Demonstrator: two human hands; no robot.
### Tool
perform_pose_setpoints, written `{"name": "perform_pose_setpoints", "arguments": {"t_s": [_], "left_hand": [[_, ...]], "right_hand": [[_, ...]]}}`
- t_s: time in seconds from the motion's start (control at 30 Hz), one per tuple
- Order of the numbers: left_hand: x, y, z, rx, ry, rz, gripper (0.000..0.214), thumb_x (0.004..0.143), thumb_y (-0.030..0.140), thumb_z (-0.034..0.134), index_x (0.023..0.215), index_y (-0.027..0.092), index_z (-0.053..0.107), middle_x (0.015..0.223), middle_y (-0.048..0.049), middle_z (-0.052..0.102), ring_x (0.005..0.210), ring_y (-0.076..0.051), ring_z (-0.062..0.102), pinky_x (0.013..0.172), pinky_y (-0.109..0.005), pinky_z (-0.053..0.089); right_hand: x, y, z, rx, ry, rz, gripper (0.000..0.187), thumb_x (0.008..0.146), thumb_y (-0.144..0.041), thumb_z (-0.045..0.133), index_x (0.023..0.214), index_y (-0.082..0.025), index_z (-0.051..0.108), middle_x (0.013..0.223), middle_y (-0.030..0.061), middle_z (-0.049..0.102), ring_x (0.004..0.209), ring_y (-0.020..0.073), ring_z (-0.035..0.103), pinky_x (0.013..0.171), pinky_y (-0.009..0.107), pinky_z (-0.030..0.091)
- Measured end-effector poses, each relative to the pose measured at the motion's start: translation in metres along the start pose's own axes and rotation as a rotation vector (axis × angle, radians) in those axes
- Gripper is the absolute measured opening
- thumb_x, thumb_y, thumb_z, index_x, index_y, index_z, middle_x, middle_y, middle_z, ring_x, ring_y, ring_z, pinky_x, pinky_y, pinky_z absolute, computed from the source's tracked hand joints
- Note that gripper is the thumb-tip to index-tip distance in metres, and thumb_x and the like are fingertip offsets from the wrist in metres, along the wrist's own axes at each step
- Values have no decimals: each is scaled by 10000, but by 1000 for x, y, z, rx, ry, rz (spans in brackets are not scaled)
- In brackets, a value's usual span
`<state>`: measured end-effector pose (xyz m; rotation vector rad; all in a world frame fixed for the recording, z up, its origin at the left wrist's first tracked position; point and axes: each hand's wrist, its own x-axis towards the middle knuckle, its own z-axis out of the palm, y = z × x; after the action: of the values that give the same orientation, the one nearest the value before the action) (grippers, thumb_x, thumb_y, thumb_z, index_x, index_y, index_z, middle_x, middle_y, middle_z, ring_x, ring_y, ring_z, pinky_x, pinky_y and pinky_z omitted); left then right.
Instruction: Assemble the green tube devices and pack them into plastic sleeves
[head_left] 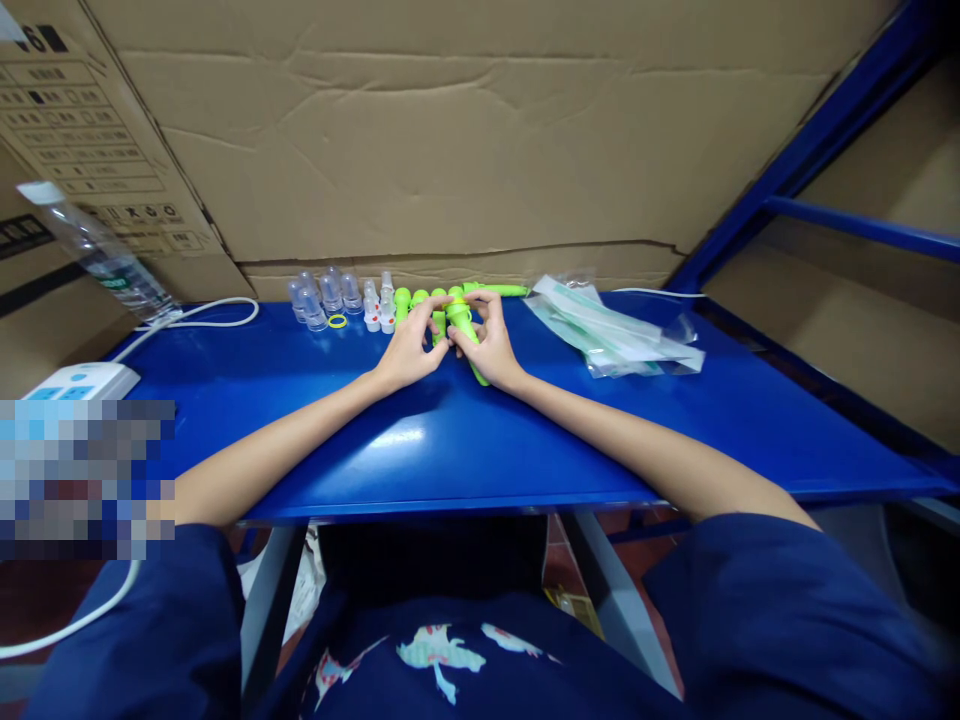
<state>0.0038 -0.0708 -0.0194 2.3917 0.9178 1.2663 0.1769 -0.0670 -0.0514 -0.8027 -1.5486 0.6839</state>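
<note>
A lime-green plastic handle-shaped piece (463, 322) with a yellow band at its upper end is tilted between my two hands over the table. Fingers of my right hand (493, 345) wrap round it from the right. My left hand (409, 350) curls in from the left, its fingertips at the yellow band. Just behind the hands stand several similar green pieces (403, 300), partly hidden by my fingers. To their left are small white parts with clear tips and red dots (372, 308), several clear plastic caps (315, 308) and a loose yellow ring (337, 321).
Flat clear-and-pale-green plastic packets (615, 325) lie on the blue table (420, 450) at the right. A plastic bottle (105, 250) leans at the back left, near a white power strip (90, 380) and its cable. Cardboard (480, 150) walls the back; a blue metal frame (795, 150) rises right.
</note>
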Motion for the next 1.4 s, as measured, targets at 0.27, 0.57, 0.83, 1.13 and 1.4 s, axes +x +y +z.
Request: {"name": "perform_pose_setpoints", "arguments": {"t_s": [0.27, 0.57, 0.83, 1.13, 1.4], "left_hand": [[2, -5, -5, -37, 3, 4, 463, 796, 128, 592, 1254, 172, 536, 1280, -133, 664, 844, -145, 625, 687, -266, 517], [-1, -9, 1, -24, -42, -19, 392, 817, 140, 641, 1200, 183, 567, 1126, -111, 645, 905, -204, 636, 752, -330, 532], [-4, -9, 2, -43, -7, -16, 481, 830, 167, 677, 1276, 213, 504, 1292, -129, 625, 862, -170, 636, 722, -311, 532], [-4, -7, 2, -31, -16, 1, 520, 807, 123, 631, 1308, 198, 517, 1345, -142, 627, 923, -179, 651, 751, -303, 537], [-5, -12, 4, -31, -52, -13, 488, 802, 134, 656, 1277, 192, 563, 1196, -121, 658, 943, -213, 654, 775, -335, 555]], "right_hand": [[3, 2, -3, 3, -74, 2, 578, 850, -571, 758, 1237, -314, 414, 1332, 87, 578, 614, 111, 622, 483, 304, 539], [3, 1, -6, 6, -40, 41, 631, 840, -567, 763, 1271, -323, 371, 1304, 98, 602, 567, 101, 602, 441, 290, 522], [4, -1, -4, 9, -50, 52, 657, 808, -639, 778, 1211, -321, 367, 1218, 63, 644, 509, 79, 558, 395, 253, 463], [3, -2, -6, -14, -6, 31, 655, 838, -615, 768, 1264, -331, 360, 1274, 90, 642, 519, 92, 587, 399, 272, 491], [5, 4, -5, 9, 0, 25, 604, 827, -626, 771, 1169, -303, 392, 1242, 63, 637, 480, 60, 564, 361, 234, 455]]}}
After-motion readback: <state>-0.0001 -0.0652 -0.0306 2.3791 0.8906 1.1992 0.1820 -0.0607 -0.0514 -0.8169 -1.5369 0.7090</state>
